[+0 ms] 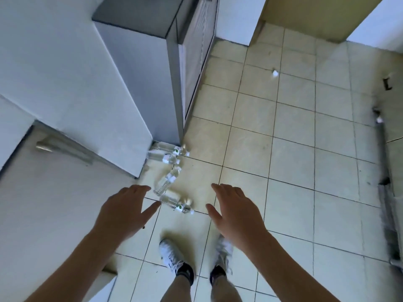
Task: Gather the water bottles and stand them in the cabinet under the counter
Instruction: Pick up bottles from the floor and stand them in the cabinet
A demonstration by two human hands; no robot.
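Standing over four water bottles (175,204) lying on the tiled floor (283,160), we've gathered none. Left hand (124,211) & right hand (236,211) both released, grasping nothing; cabinet (196,68) still to load.

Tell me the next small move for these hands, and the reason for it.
Probably bend down and lower the right hand onto the nearest bottle. Both hands hang open above the floor, holding nothing, and all four bottles lie on their sides; this one lies between the hands.
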